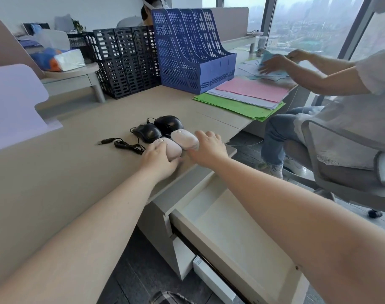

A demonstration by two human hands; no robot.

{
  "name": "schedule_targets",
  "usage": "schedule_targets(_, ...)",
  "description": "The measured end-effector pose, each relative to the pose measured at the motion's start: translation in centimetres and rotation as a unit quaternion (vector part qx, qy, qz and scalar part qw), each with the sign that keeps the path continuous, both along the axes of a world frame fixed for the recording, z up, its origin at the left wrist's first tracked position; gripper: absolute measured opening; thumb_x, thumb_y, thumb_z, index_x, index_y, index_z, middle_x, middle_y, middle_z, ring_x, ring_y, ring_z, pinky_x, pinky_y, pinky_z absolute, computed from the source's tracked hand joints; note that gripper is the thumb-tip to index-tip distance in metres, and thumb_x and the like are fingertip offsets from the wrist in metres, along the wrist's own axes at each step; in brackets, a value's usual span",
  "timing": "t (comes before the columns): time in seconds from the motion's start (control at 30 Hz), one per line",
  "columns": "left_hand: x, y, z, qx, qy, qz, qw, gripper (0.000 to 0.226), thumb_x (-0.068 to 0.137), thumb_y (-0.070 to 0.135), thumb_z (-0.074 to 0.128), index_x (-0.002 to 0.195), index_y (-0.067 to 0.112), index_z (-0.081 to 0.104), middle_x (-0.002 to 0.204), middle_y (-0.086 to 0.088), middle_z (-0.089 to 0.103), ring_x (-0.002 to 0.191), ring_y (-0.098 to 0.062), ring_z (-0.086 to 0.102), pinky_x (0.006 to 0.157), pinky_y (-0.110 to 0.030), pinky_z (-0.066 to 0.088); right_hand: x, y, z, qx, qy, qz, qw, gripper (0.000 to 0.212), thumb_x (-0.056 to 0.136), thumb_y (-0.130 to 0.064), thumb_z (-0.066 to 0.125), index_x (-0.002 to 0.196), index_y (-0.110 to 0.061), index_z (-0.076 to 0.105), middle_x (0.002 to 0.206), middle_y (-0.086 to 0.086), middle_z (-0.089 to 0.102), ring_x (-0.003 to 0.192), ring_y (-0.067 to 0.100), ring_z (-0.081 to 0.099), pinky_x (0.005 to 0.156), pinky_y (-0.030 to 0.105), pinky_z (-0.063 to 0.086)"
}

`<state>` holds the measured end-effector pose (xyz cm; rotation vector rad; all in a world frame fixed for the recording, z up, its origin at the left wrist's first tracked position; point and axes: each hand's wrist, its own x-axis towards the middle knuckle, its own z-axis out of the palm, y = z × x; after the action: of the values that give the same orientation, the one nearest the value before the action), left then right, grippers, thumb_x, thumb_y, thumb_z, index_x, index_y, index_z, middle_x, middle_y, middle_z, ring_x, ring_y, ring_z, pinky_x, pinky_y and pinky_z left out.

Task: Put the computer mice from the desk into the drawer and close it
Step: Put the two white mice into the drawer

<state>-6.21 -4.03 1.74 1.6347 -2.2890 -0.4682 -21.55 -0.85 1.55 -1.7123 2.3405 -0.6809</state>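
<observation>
A: Where are the mice (163,137) sitting?
B: On the desk (77,172) edge above the open drawer (242,233). Left hand (159,160) and right hand (206,148) are each curling fingers around a pale mouse.
A: Handling?
B: Probably light, hard, smooth; gripping the sides is looking safest.

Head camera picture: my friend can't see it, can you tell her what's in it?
A left hand and a right hand each rest on a pale mouse on a desk, above an open, empty drawer. Two black mice sit just behind them.
</observation>
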Motion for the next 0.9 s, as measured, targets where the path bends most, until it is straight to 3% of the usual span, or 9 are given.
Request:
schedule_targets(0.17,-0.8,-2.3,-0.5,0.011,0.009,0.01,1.0,0.074,0.079,0.057,0.065,0.137,0.017,0.043,0.141,-0.011,0.046,0.135,-0.027,0.036,0.108,-0.034,0.031,0.4,-2.8,-0.8,0.002,-0.026,0.045,0.999,0.06,0.085,-0.046,0.053,0.14,-0.027,0.038,0.138,0.01,0.05,0.128,0.034,0.044,0.102,0.043,0.036)
schedule_targets(0.27,-0.8,-2.4,0.0,0.018,0.025,0.029,0.999,0.087,0.074,0.058,0.072,0.142,0.016,0.036,0.142,-0.015,0.042,0.135,-0.028,0.038,0.107,-0.032,0.032,0.3,-3.2,-1.2,-0.017,-0.046,0.052,0.997,0.057,0.085,-0.046,0.055,0.138,-0.028,0.044,0.136,0.008,0.054,0.126,0.033,0.046,0.101,0.04,0.038)
schedule_targets(0.43,-1.2,-0.6,0.4,0.006,-0.013,0.081,0.997,0.114,0.056,0.074,0.072,0.147,0.021,0.027,0.139,-0.016,0.038,0.135,-0.032,0.032,0.108,-0.036,0.032,-0.7,-0.8,-1.8,-0.039,-0.092,0.042,0.994,0.062,0.083,-0.03,0.06,0.141,-0.02,0.04,0.141,0.008,0.049,0.133,0.033,0.038,0.107,0.038,0.034)
schedule_targets(0.57,-2.9,2.5,0.5,0.012,-0.068,0.097,0.993,0.106,0.053,0.081,0.065,0.134,0.016,0.042,0.137,-0.011,0.037,0.134,-0.027,0.034,0.101,-0.035,0.037,-2.1,2.4,-1.8,-0.062,-0.118,0.038,0.99,0.075,0.081,-0.03,0.066,0.146,-0.017,0.032,0.148,0.006,0.044,0.137,0.029,0.036,0.11,0.038,0.031)
schedule_targets(0.7,-5.3,6.0,0.1,-0.007,-0.067,0.075,0.995,0.099,0.054,0.081,0.064,0.125,0.013,0.048,0.13,-0.008,0.04,0.126,-0.026,0.036,0.097,-0.034,0.039,-4.6,5.8,-2.3,-0.062,-0.172,-0.009,0.983,0.078,0.078,-0.021,0.068,0.146,-0.02,0.031,0.144,0.006,0.048,0.133,0.027,0.042,0.108,0.038,0.037)
schedule_targets(0.8,-7.2,8.2,-0.5,-0.047,-0.052,0.058,0.996,0.096,0.058,0.075,0.067,0.125,0.01,0.045,0.128,-0.008,0.041,0.122,-0.027,0.037,0.097,-0.033,0.036,-6.8,7.9,-3.6,-0.029,-0.211,-0.049,0.976,0.085,0.074,-0.02,0.068,0.147,-0.026,0.025,0.144,0.004,0.047,0.132,0.026,0.045,0.106,0.042,0.042)
schedule_targets(0.9,-8.8,9.8,-1.8,-0.06,-0.042,0.043,0.996,0.093,0.06,0.068,0.07,0.125,0.007,0.043,0.127,-0.008,0.041,0.119,-0.027,0.038,0.099,-0.031,0.033,-8.4,9.4,-5.5,0.045,-0.183,-0.053,0.981,0.092,0.077,-0.019,0.068,0.152,-0.023,0.013,0.152,0.007,0.037,0.136,0.028,0.04,0.106,0.039,0.04)
